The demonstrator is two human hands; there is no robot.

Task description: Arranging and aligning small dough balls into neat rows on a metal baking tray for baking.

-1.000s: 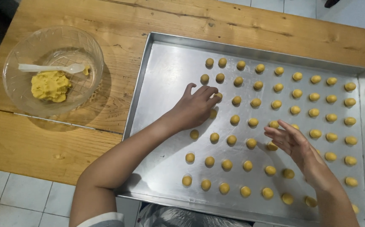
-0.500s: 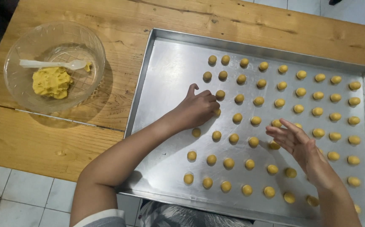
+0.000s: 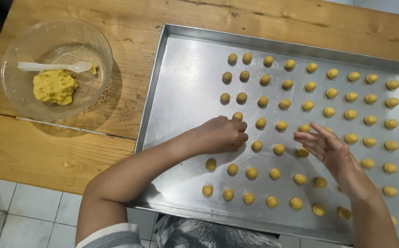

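Wooden table point(image 3: 52, 151), tray point(image 3: 185, 69); left hand point(image 3: 220, 134) fingers curled, contents perhaps hidden; right hand point(image 3: 330, 149) fingers spread, empty.

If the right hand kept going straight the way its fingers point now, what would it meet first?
The right hand points up and left across the tray. The first thing in that line looks like the dough ball just beyond its fingertips, though its height above the tray is unclear.

A knotty, warm-toned wooden table point(image 3: 70, 151) made of planks fills most of the view, a seam running across its left part. Beyond its near edge at the lower left, pale floor tiles point(image 3: 20, 216) with grey grout show. Light is even.
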